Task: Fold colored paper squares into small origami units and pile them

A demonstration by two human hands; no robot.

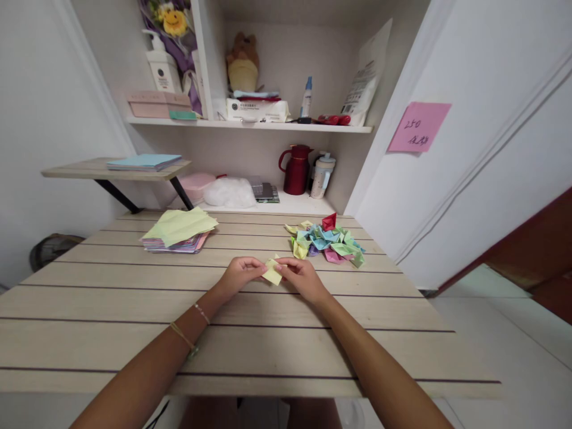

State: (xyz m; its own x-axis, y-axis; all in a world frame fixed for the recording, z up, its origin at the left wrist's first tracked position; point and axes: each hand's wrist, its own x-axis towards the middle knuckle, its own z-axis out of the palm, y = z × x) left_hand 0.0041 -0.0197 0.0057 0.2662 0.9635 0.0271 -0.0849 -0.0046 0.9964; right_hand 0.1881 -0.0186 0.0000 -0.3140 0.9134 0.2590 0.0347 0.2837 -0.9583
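Both of my hands meet near the middle of the wooden table [111, 310] and pinch a small, partly folded piece of pale yellow paper [272, 272]. My left hand [240, 273] grips its left edge with curled fingers. My right hand [301, 274] holds its right edge, fingers closed on it. The paper sits just above the tabletop.
A stack of coloured paper sheets [179, 232] with a yellow-green sheet on top lies at the back left. A heap of folded paper shapes [328, 241] lies at the back right. Behind stand a red jug [296, 169], shelves with bottles, and a pink note [418, 126] on the right wall.
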